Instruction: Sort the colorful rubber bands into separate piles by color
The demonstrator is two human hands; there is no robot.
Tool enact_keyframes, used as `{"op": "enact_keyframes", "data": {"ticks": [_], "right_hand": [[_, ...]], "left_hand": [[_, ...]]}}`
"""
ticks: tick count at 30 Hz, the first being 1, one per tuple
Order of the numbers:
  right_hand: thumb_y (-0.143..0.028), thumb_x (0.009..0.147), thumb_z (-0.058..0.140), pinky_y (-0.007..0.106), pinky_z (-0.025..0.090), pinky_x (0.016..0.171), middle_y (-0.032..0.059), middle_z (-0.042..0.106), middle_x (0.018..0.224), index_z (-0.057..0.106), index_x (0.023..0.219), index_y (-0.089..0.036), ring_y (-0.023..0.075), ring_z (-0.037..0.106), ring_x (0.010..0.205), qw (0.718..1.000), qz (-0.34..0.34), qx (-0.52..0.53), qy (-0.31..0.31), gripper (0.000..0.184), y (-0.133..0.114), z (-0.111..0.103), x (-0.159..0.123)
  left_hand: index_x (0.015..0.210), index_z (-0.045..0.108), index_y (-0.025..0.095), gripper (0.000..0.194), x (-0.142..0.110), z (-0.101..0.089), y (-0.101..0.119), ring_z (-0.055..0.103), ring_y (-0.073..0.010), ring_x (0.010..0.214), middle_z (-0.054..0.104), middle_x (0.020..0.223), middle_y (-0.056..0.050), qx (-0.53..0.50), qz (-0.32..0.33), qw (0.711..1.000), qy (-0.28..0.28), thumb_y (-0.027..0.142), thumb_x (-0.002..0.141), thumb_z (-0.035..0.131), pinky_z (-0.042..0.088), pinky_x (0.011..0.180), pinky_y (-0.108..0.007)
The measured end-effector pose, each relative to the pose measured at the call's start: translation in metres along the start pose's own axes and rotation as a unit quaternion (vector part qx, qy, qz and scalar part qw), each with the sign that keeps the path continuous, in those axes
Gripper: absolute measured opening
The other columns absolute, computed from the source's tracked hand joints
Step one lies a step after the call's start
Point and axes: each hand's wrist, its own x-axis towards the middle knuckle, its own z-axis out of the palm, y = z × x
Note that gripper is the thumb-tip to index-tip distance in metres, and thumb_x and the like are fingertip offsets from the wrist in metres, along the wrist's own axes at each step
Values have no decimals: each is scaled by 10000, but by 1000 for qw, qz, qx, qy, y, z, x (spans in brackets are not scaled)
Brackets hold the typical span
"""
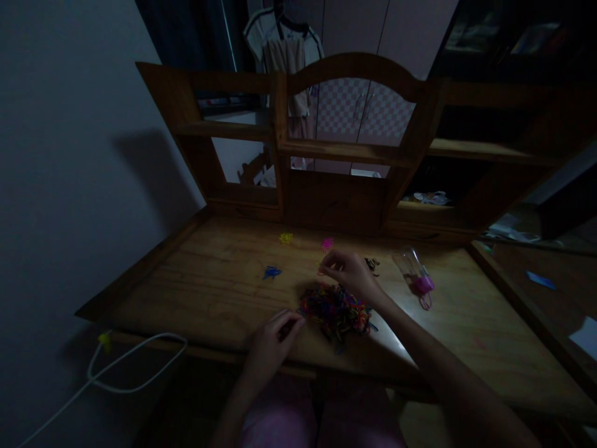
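A tangled heap of small multicoloured bands, which look like rubber bands, lies near the desk's front edge. My left hand is at the heap's left side, thumb and fingers pinched together; what they hold, if anything, is too small to name. Over the heap's far side reaches my right hand, its fingertips also pinched, with a faint orange bit beside them. Small single-colour clusters lie around: blue bands, yellow bands, pink bands and dark bands.
A clear container with a pink cap lies on its side at the right. Wooden shelving rises along the desk's back. A white cable loops off the front left edge. The room is dim.
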Motion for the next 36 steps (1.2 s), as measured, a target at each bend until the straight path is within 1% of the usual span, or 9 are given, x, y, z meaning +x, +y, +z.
{"op": "enact_keyframes", "data": {"ticks": [4, 7, 11, 14, 19, 22, 25, 30, 36], "right_hand": [[-203, 793, 671, 235, 436, 656, 43, 714, 813, 706, 829, -172, 163, 651, 755, 999, 5, -31, 18, 59, 9, 28, 75], [-189, 786, 675, 229, 442, 652, 54, 722, 819, 709, 823, -165, 170, 664, 771, 999, 12, -32, 16, 56, 11, 55, 112], [-239, 793, 690, 222, 454, 679, 48, 727, 875, 698, 899, -178, 163, 665, 811, 999, 13, -31, 19, 123, 7, 76, 130], [-292, 818, 676, 231, 459, 704, 47, 725, 897, 680, 973, -185, 165, 662, 828, 999, 6, -30, 25, 189, 3, 70, 125], [-344, 869, 618, 238, 445, 704, 21, 711, 880, 604, 1152, -211, 156, 646, 798, 999, -15, -31, 40, 313, -6, 18, 74], [-396, 888, 585, 229, 416, 607, 4, 689, 825, 512, 1282, -216, 127, 584, 633, 997, -53, -38, 42, 439, -15, -19, 16], [-360, 898, 574, 237, 424, 588, 16, 682, 861, 531, 1265, -233, 120, 556, 592, 998, -41, -53, -17, 391, -20, -37, -47], [-194, 884, 568, 280, 485, 676, 47, 666, 991, 626, 1088, -275, 187, 636, 808, 995, 1, -88, -55, 227, -13, -19, -123], [-202, 891, 570, 320, 513, 685, 53, 645, 970, 634, 1027, -278, 213, 641, 825, 993, 36, -110, -37, 168, -3, 18, -160]], "left_hand": [[847, 656, 210, 217, 0, 0, 1, 625, -172, 840, 669, 865, -16, 0, 5, 1000, 3, 341, 933, 505, 459, 755, -251], [839, 659, 206, 222, -1, 0, 1, 630, -178, 840, 674, 860, -25, -7, 11, 1000, 7, 335, 931, 505, 468, 753, -257], [850, 668, 207, 224, -1, -1, 2, 635, -181, 826, 678, 856, -30, -6, 15, 1000, 7, 332, 931, 500, 476, 727, -257], [846, 667, 209, 233, -2, -1, 3, 635, -184, 829, 678, 857, -32, 1, 17, 1000, 5, 337, 933, 492, 475, 740, -264], [856, 679, 219, 228, -1, -2, 4, 629, -180, 812, 683, 876, -31, 13, 11, 1000, -4, 347, 919, 502, 477, 730, -263], [909, 693, 229, 213, 2, 2, 0, 608, -163, 719, 681, 855, -26, 17, -12, 1000, -10, 366, 893, 530, 471, 657, -254], [999, 687, 226, 235, 7, 7, -5, 587, -149, 661, 673, 818, -20, -4, -50, 999, -4, 372, 859, 567, 463, 604, -241], [1054, 676, 220, 269, 10, 12, -8, 550, -129, 624, 653, 807, -13, -19, -58, 998, -7, 290, 799, 627, 428, 542, -215], [1025, 680, 215, 252, 11, 9, -8, 541, -126, 644, 639, 863, -25, -27, -50, 998, -38, 254, 781, 631, 420, 546, -213]]}}
